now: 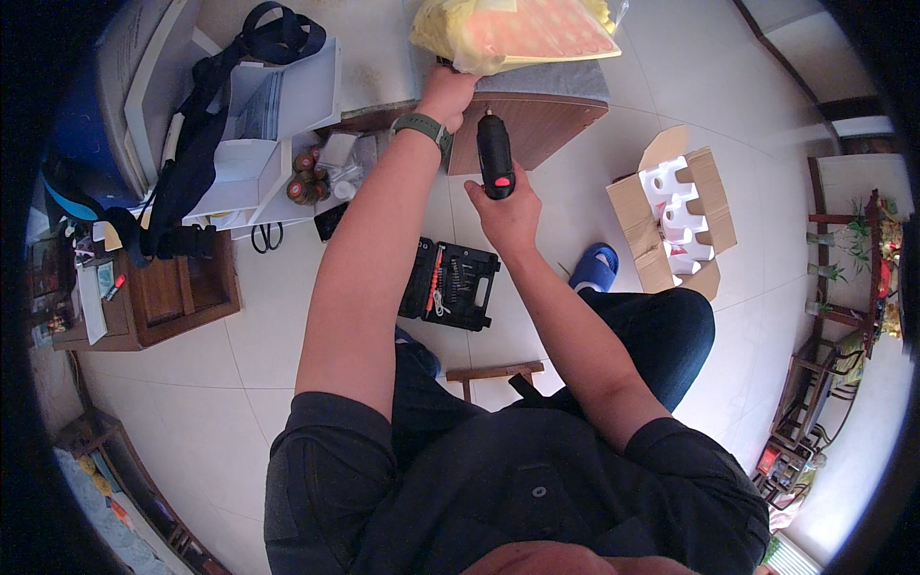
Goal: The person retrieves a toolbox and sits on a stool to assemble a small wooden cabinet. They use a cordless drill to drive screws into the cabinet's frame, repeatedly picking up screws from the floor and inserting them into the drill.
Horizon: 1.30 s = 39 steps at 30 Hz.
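My right hand [510,213] is closed around the grip of a black cordless screwdriver [495,158] with a red button. Its bit points away from me, at a brown wooden panel [546,125] under a grey top; whether it touches cannot be told. My left hand [448,99] reaches to the panel's far left corner, beside a yellowish plastic-wrapped bundle [522,34]. Its fingers are mostly hidden there, so what they hold does not show. Below, between my forearms, an opened black tool case [470,278] with several bits lies on the floor.
An open cardboard box [714,196] with white foam inserts stands at the right. A white shelf unit [249,177] with a dark strap [196,158] is at the left, near several small jars [309,182]. A wooden stool [494,372] and blue slipper [595,267] are near my legs.
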Available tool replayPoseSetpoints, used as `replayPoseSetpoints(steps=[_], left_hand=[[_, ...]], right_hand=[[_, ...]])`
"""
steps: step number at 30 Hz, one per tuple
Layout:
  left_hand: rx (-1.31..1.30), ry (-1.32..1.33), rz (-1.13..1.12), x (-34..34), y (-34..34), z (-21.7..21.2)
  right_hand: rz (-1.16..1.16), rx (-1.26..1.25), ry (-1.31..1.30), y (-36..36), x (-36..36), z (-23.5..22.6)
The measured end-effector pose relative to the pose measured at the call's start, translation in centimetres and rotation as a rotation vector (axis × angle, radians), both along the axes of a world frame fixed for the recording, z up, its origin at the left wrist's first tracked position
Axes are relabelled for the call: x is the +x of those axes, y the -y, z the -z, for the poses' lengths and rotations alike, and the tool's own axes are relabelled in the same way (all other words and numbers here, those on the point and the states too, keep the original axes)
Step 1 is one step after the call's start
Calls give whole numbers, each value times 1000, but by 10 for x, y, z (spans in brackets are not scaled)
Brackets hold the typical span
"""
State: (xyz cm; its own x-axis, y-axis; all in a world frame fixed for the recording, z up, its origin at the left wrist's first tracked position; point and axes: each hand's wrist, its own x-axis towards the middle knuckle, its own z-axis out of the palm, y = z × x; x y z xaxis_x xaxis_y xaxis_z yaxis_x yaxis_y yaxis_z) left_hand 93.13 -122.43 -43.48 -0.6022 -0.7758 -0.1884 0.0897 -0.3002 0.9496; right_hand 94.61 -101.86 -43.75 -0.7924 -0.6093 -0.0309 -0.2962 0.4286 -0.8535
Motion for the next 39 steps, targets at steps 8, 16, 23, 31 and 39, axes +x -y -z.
replayPoseSetpoints(steps=[8, 16, 23, 31, 39], left_hand=[[-35, -55, -22, -4, 6, 11], [-37, -57, -89, -6, 0, 8], [-13, -27, 4, -2, 6, 13], [-65, -37, -23, -4, 0, 7], [-19, -9, -11, -7, 10, 21]], right_hand=[[80, -92, -59, 3, 5, 0], [70, -120, -57, 4, 6, 7], [26, -122, 6, 6, 8, 8], [12, -124, -16, 5, 6, 10], [9, -115, 128, 5, 8, 11]])
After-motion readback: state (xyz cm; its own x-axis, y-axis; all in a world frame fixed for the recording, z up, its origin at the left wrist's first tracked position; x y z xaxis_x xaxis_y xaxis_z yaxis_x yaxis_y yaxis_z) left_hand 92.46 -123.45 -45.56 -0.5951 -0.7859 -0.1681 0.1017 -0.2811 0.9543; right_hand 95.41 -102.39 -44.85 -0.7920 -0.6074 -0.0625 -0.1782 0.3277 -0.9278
